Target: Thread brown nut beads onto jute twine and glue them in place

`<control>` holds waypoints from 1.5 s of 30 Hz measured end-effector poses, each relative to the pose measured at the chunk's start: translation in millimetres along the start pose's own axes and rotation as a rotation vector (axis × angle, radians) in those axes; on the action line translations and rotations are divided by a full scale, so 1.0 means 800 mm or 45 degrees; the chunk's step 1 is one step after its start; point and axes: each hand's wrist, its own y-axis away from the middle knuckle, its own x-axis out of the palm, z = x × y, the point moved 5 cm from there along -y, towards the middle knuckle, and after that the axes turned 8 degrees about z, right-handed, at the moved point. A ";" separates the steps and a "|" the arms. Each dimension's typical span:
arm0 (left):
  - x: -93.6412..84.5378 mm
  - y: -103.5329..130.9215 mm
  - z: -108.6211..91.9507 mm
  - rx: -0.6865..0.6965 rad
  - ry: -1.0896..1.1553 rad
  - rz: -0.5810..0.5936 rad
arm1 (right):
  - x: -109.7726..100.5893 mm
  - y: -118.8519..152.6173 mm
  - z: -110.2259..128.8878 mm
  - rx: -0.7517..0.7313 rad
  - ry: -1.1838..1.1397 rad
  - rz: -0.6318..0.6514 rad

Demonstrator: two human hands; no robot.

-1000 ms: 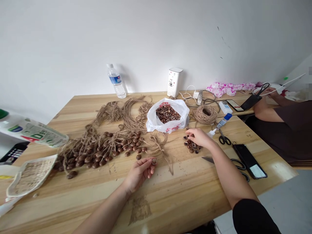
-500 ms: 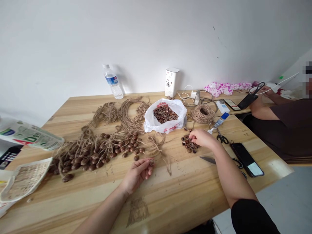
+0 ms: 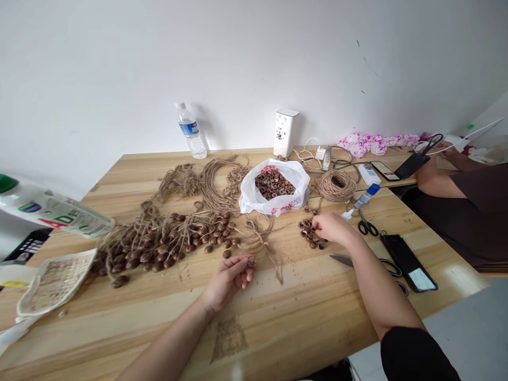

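My left hand [image 3: 230, 280] pinches a brown nutshell half [image 3: 251, 261] between thumb and forefinger, just above the table. Over a small pile of nutshell halves [image 3: 307, 231] on the right, my right hand [image 3: 333, 228] has its fingertips down among the shells. Those fingers are bent together, and whether a shell is between them is hidden. Behind the pile, a white plastic bag [image 3: 248, 198] stands open, full of broken shells. Left of my left hand lies a heap of brown nuts [image 3: 159, 254] tied to twine, with a knotted twine bundle [image 3: 257, 241] beside it.
Scissors [image 3: 344, 260], a smaller pair [image 3: 368, 227], a glue bottle [image 3: 364, 198] and a phone [image 3: 408, 262] surround my right forearm. A twine roll [image 3: 336, 185] lies behind. A water bottle [image 3: 192, 132] stands by the wall. Another person's arm [image 3: 432, 177] rests at right.
The whole view has shifted slightly, so things appear further right. My left hand still pinches the shell half, and my right hand stays at the shell pile.
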 end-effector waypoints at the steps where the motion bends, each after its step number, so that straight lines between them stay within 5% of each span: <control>1: 0.001 0.000 -0.001 -0.002 0.004 0.007 | -0.007 0.004 0.001 -0.032 -0.028 -0.046; 5: 0.004 0.000 -0.003 -0.009 0.007 0.038 | -0.020 0.024 0.033 -0.355 -0.539 -0.229; 9: 0.005 0.000 -0.003 -0.018 -0.004 0.052 | 0.018 0.032 0.108 -0.754 -1.298 0.072; 12: 0.005 0.000 -0.003 -0.011 0.006 0.031 | 0.052 0.030 0.151 -0.779 -1.519 0.205; 16: 0.006 0.000 -0.003 -0.014 0.017 0.029 | 0.073 0.031 0.169 -0.763 -1.408 0.167; 22: 0.005 -0.001 -0.004 0.005 0.042 0.028 | 0.059 0.042 0.166 -0.895 -1.001 -0.146; 26: 0.004 -0.001 -0.003 0.008 0.049 0.032 | 0.054 0.048 0.173 -0.958 -0.839 -0.210; 38: 0.004 -0.001 -0.004 0.006 0.047 0.033 | 0.073 0.037 0.175 -0.952 -1.213 -0.080; 45: 0.005 -0.001 -0.003 0.018 0.024 0.046 | 0.066 0.040 0.179 -0.963 -1.131 -0.196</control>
